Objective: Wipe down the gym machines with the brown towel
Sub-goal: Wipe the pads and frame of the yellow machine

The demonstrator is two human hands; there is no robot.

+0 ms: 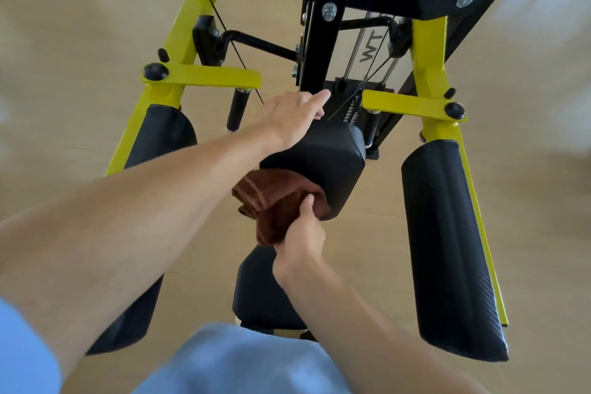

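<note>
A yellow and black gym machine [428, 41] fills the view. Its black padded centre cushion [329, 166] sits in the middle. The brown towel [275, 201] is bunched against the cushion's near left edge. My right hand [303, 230] grips the towel from below, thumb on top. My left hand [294, 115] rests on the far top of the cushion with its fingers stretched toward the black upright post [323, 41].
Long black arm pads stand at the right [447, 243] and at the left [160, 137]. A black seat pad [259, 294] lies below the cushion. Yellow arms with short black handles [236, 109] reach inward on both sides. Cables and a weight stack [358, 96] sit behind the post. Beige floor surrounds it.
</note>
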